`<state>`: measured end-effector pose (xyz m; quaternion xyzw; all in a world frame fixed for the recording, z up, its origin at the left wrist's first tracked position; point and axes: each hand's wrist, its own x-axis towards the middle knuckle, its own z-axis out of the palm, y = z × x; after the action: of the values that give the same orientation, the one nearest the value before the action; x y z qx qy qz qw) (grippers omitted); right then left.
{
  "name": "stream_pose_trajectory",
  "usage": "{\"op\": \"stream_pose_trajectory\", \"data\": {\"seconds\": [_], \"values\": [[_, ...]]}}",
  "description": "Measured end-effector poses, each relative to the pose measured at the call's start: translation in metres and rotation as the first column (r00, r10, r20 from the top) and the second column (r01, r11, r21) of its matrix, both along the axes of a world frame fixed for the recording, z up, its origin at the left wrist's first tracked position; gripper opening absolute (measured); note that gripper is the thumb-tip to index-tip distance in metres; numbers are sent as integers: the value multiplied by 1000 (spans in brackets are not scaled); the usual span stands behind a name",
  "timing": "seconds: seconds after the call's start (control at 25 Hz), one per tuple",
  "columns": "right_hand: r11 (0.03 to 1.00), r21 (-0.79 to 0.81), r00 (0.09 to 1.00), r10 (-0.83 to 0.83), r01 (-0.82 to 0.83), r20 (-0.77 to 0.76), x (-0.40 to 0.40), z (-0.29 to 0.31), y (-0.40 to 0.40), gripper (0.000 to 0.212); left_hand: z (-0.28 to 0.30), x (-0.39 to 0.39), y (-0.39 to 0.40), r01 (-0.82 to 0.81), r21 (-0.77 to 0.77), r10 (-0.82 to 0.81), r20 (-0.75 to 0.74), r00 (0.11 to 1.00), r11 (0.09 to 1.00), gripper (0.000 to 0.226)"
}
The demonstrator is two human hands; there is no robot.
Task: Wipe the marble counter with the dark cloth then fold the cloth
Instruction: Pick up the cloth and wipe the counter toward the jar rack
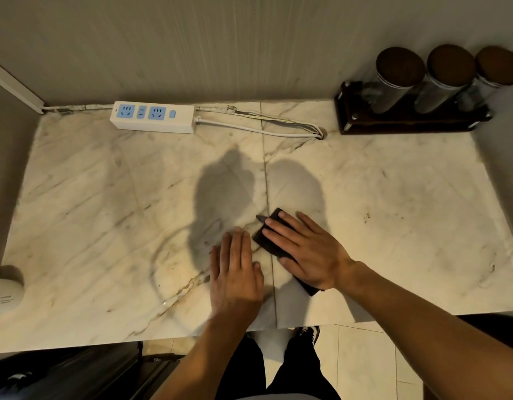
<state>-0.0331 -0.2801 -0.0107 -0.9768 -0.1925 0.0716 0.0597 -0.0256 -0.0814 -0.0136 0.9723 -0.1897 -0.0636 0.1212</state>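
- The right hand [305,249] lies flat with fingers spread on the dark cloth [269,238], pressing it onto the marble counter [105,197]; it pinches nothing.
- The dark cloth is a small folded strip lying just right of the counter's seam, near the front edge; one end shows past the fingertips, the other peeks out under the heel of the palm (the middle is hidden by the hand).
- The left hand [238,269] rests palm down on the bare marble just beside the cloth, fingers held close together, gripping nothing; whether it touches the cloth's edge cannot be told.
- A white power strip [154,117] with blue sockets lies along the back wall, left of centre; its cable [261,131] runs right to a hole in the counter.
- Three cylindrical jars [440,76] with dark lids stand in a dark wooden rack [393,122] at the back right corner, well apart from the hands.
- A white object [4,295] is cut off at the left edge.
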Motion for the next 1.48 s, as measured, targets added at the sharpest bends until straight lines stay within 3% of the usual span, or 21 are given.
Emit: {"op": "stream_pose_trajectory", "data": {"seconds": [0.24,0.48,0.88,1.12,1.48], "values": [[1000,16,1000,-9,9,18,32,2,-16,60,0,4,-19,13,-50,-12,8,1000,999,58],[1000,-13,999,-27,27,17,63,2,-28,61,-4,6,-25,25,15,-24,-9,1000,1000,58],[957,2,957,-291,291,1,113,0,-36,59,-4,9,-26,16,55,-15,-26,1000,998,61],[803,28,804,-593,595,-49,123,-1,-31,61,-3,8,-27,14,47,-15,23,1000,999,61],[486,108,495,-866,867,-70,114,-2,-18,64,-2,9,-27,20,52,-21,12,1000,998,61]]}}
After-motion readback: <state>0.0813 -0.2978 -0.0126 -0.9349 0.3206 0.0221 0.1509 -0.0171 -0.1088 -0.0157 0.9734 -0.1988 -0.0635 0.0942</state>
